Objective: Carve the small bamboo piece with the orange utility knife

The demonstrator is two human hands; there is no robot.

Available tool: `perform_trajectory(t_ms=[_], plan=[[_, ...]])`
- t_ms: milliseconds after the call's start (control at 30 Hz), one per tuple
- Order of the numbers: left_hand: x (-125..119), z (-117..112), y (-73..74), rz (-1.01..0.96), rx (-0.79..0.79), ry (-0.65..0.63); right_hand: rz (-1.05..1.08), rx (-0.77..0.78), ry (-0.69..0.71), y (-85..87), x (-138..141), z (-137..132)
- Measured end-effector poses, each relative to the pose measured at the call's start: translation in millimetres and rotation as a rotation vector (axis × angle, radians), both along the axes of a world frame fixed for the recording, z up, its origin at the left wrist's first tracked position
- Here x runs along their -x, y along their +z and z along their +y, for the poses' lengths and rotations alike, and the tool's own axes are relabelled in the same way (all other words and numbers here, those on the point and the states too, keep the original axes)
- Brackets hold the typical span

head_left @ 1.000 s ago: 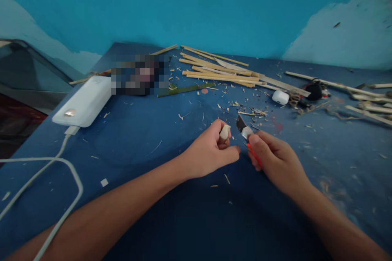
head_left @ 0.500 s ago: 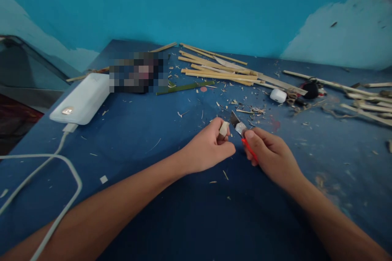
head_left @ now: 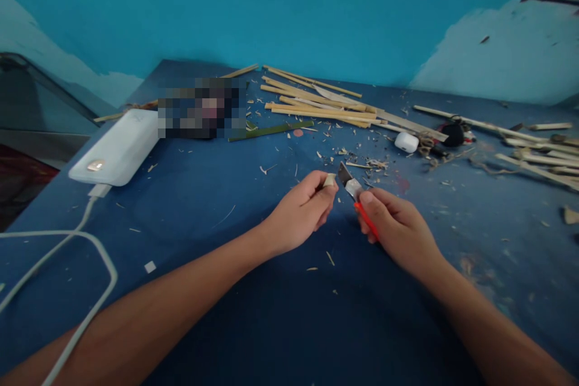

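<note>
The small pale wood piece (head_left: 329, 180) sits pinched at the fingertips of the left hand (head_left: 301, 212), above the blue table (head_left: 212, 205) near its middle. Only the upper end of the piece shows; the rest is hidden inside the grip, so its full long axis cannot be told. The visible end points up and to the right, toward the blade.

The left hand is closed around the piece, thumb against the curled fingers. The right hand (head_left: 395, 229) is closed on the red-handled knife (head_left: 357, 196), with the thumb laid along the top near the blade root. The metal blade extends up and to the left from that hand, and its tip lies just beside the exposed end of the piece. Contact between blade and piece cannot be confirmed.

The piece therefore lies to the left of the blade, with the two hands near each other and the left hand holding it.

Further out, wood chips (head_left: 362, 163) lie scattered beyond the hands. A bundle of bamboo strips (head_left: 321, 105) lies at the far edge, a white power bank (head_left: 117, 148) with its cable (head_left: 67, 247) at the left.
</note>
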State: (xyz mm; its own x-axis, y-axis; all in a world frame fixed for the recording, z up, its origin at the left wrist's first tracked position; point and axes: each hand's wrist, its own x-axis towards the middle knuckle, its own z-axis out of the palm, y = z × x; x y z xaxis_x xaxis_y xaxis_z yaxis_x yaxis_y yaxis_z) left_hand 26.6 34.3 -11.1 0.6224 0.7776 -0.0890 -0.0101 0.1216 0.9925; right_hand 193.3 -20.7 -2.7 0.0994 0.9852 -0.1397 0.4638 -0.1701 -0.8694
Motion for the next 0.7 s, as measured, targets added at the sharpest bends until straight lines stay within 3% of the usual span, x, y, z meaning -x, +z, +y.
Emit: perform_trajectory(t_ms=[367, 700], plan=[[3.2, -3.6, 8.1, 0.247, -0.138, -0.08, -0.069, -0.001, 0.017, 3.3, 1.7, -1.5], [3.9, -2.1, 5.5, 0.192, -0.068, -0.11, -0.086, 0.006, 0.033, 2.9, 2.0, -0.8]])
